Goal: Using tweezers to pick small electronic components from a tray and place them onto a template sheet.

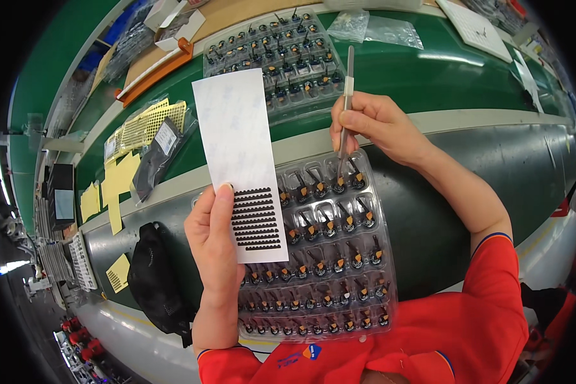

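My left hand [214,237] pinches the edge of a white sheet [232,121] between thumb and fingers. Rows of narrow black strips with scalloped edges [256,217] cover the sheet's lower part. In my right hand [381,125] is a pair of metal tweezers [349,89], tips pointing down. Those tips are over the far right of a clear plastic tray [386,237], close to one small black part [339,186]; whether they touch it I cannot tell. Several rows of such parts, each with an orange patch and a dark stem, fill the tray. The sheet covers its left far corner.
Behind, a second clear tray [306,107] of similar parts stands on the green surface [416,73]. Plastic bags [390,32] lie beside it. To the left are yellow sheets [118,179], a dark labelled packet [155,160] and a black pouch [157,281]. A white tray [473,29] sits far right.
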`<state>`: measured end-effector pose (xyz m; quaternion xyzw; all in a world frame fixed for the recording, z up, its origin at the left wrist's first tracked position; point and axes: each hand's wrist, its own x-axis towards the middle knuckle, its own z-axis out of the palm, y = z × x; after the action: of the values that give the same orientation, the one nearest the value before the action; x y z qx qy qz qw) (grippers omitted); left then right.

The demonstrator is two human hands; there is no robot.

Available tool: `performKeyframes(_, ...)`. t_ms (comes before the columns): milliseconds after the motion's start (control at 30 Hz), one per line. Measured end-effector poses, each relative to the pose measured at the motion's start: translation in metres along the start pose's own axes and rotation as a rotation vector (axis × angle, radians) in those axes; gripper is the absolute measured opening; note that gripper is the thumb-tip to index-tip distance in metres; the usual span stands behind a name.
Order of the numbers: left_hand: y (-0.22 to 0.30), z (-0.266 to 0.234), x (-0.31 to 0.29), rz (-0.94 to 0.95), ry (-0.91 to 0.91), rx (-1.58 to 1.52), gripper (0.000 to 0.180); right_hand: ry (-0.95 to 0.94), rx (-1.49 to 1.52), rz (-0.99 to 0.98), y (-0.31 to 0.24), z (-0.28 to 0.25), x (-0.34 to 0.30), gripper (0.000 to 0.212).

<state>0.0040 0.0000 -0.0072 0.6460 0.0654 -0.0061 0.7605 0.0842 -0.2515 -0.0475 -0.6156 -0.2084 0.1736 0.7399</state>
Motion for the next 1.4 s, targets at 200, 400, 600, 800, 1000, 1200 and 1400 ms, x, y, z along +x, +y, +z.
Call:
performKeyframes(200, 0.002, 0.000, -0.001, -0.024, -0.003, -0.025, 0.023, -0.001, 0.022, -0.015, -0.002, 0.002, 0.002, 0.020)
performKeyframes(400, 0.008, 0.006, -0.009, 0.001, -0.064, 0.094, 0.022, 0.010, 0.014, -0.025, -0.003, 0.002, -0.002, 0.020)
performKeyframes(600, 0.009, 0.002, -0.022, 0.087, -0.481, 0.295, 0.017, 0.076, 0.005, 0.005, -0.005, 0.007, -0.007, 0.021)
performKeyframes(800, 0.032, 0.021, -0.023, 0.217, -0.664, 0.595, 0.009, 0.058, -0.051, -0.024, 0.015, -0.013, 0.009, 0.023)
performKeyframes(1000, 0.026, 0.038, -0.042, 0.216, -0.871, 0.553, 0.009, 0.105, -0.091, -0.075, 0.004, -0.002, 0.001, 0.025)
performKeyframes(1200, 0.008, 0.051, -0.052, 0.600, -1.109, 0.829, 0.010, 0.048, -0.004, -0.087, 0.011, 0.004, -0.002, 0.024)
performKeyframes(1400, -0.001, 0.055, -0.048, 0.594, -1.128, 0.826, 0.013, 0.067, -0.006, -0.042, 0.003, -0.001, -0.005, 0.023)
